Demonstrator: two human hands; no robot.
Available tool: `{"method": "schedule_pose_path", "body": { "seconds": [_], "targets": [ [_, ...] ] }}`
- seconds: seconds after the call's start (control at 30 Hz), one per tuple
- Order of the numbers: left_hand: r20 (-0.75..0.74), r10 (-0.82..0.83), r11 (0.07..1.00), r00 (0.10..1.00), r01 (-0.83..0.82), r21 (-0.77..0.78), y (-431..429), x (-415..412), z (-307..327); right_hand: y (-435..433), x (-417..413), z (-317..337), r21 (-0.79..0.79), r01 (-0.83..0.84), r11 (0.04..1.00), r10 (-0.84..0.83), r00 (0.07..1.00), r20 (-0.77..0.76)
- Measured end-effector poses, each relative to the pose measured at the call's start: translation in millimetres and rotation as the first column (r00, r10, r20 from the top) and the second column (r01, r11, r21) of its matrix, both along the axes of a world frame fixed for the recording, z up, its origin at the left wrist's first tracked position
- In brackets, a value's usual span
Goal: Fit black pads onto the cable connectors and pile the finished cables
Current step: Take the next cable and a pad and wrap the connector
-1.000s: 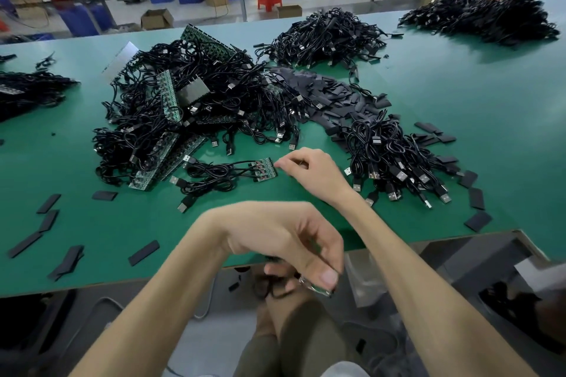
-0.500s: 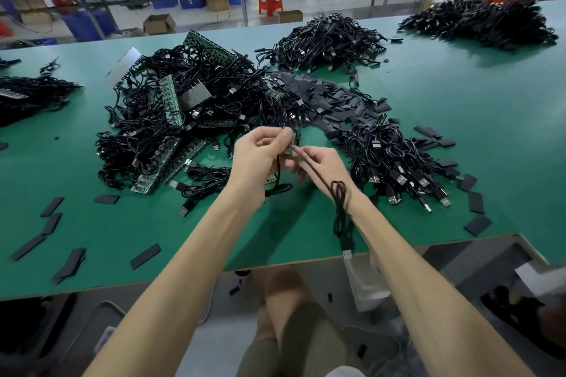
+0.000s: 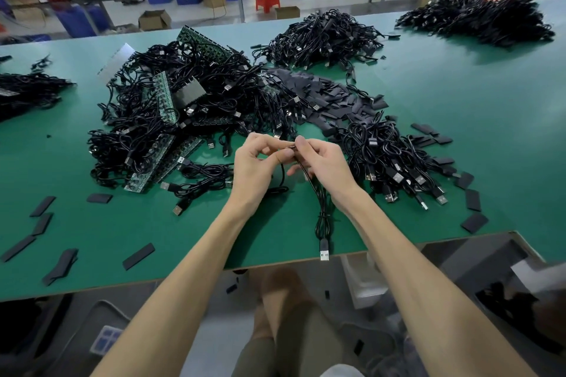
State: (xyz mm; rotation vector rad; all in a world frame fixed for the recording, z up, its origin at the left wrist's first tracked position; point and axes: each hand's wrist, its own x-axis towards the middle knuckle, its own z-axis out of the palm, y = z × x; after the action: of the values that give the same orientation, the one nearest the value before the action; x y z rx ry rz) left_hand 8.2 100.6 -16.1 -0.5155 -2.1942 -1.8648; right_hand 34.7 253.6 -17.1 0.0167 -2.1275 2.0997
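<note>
Green desk [image 3: 477, 119]: carries the black pads [image 3: 324, 92], heaped at upper centre, which we judge is to keep them in reach.
Left hand [image 3: 252, 164]: fingers pinch the Cable [image 3: 321, 208] at its upper end, frame centre, steadying it.
Right hand [image 3: 323, 162]: fingers pinch the same end, we judge to seat a pad. The pad itself is hidden.
USB plug [image 3: 324, 251]: hangs free at the desk's near edge.
Pile [image 3: 389, 162]: just right of the hands, likely finished cables.

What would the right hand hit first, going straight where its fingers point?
Right hand points left, so likely the left hand, right past the cable both pinch.
</note>
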Motion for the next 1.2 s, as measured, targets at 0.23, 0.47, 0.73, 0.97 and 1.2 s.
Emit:
{"method": "schedule_pose_path", "body": {
  "seconds": [0.23, 0.47, 0.73, 0.97, 1.2],
  "targets": [
    [0.077, -0.036, 0.999, 0.996, 0.034, 0.022, -1.7, 2.6, 0.8, 7.3, -2.7, -3.9, -0.080, 0.043, 0.996, -0.044, 0.999, -0.013],
    [0.080, -0.053, 0.996, 0.995, 0.059, -0.071, 0.5, 1.6, -1.1, 3.6, -1.8, -5.7, -0.014, 0.094, 0.996, -0.094, 0.994, -0.050],
    [0.049, 0.016, 0.973, 0.999, -0.004, -0.230, -8.5, -7.3, -4.2, -2.5, -0.6, -6.0, 0.331, 0.215, 0.919, -0.190, 0.976, -0.106],
    [0.027, -0.030, 0.951, 0.999, 0.037, -0.306, -14.2, -4.2, -1.7, -2.1, 1.5, -7.6, 0.363, 0.186, 0.913, -0.161, 0.982, -0.097],
    [0.109, -0.057, 0.954, 0.992, 0.087, -0.287, -17.2, -2.5, 1.5, -1.5, 0.4, -9.9, 0.373, 0.169, 0.912, -0.144, 0.985, -0.093]
  ]
}}
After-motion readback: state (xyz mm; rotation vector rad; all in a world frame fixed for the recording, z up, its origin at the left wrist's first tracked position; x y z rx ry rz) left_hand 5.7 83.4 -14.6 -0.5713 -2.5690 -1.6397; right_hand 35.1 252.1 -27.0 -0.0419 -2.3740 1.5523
